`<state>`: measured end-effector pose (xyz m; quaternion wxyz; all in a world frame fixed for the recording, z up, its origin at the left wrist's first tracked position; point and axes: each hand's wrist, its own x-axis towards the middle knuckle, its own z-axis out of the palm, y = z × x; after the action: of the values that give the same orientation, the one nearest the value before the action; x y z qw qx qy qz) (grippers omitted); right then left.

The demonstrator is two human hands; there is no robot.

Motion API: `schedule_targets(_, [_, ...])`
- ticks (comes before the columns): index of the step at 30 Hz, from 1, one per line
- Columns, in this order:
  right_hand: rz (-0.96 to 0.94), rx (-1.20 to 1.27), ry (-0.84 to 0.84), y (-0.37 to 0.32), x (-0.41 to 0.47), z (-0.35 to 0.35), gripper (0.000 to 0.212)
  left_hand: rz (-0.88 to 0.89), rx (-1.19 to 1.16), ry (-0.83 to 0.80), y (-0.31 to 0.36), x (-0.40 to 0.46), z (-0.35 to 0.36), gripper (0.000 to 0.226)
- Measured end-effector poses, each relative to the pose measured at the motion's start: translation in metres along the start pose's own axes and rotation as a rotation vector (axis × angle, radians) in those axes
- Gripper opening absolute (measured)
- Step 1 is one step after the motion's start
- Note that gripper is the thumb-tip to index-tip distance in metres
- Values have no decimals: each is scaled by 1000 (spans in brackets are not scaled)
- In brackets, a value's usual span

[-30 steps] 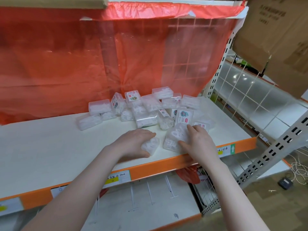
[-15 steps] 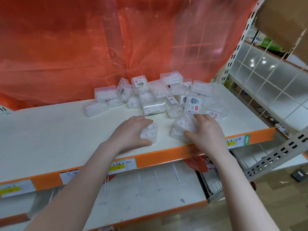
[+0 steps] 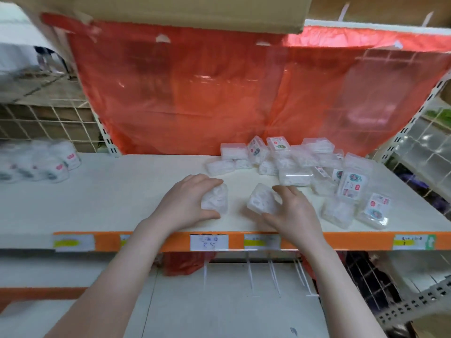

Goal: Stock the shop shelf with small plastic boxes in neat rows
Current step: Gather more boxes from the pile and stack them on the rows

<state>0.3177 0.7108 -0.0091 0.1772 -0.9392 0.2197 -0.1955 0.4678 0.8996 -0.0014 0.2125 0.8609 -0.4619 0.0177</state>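
My left hand [image 3: 186, 202] grips a small clear plastic box [image 3: 217, 200] near the front of the white shelf [image 3: 97, 198]. Just to its right my right hand [image 3: 291, 212] holds a second clear box [image 3: 261, 200], tilted up off the board. A loose heap of several small plastic boxes [image 3: 288, 162], some with colourful labels, lies behind and to the right. Two more boxes [image 3: 355, 212] sit at the front right near the shelf edge.
An orange front rail with price labels [image 3: 209, 242] runs along the shelf edge. Red plastic sheeting [image 3: 219, 93] hangs behind. Wrapped white packs [image 3: 46, 162] lie at the far left. A cardboard box [image 3: 170, 11] overhangs above. A lower shelf with wire dividers [image 3: 256, 279] is below.
Both hands have slid left along the shelf with their boxes, away from the heap. The right hand's box now stands apart from the boxes at the front right. The camera view has shifted left.
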Motion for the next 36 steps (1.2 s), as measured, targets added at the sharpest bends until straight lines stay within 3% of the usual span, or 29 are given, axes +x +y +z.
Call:
schedule_targets(11, [-266, 115, -104, -247, -22, 112, 57, -268, 96, 99, -170, -189, -112, 71])
schedule_targets(19, [-433, 126, -212, -383, -22, 168, 61, -487, 196, 172, -264, -288, -181, 71])
schedule_targets(26, [-527, 148, -279, -481, -3, 229, 59, -661, 250, 196, -344, -341, -223, 72])
schedule_targets(36, [-544, 197, -318, -622, 59, 325, 64, -746, 299, 129, -505, -360, -299, 76])
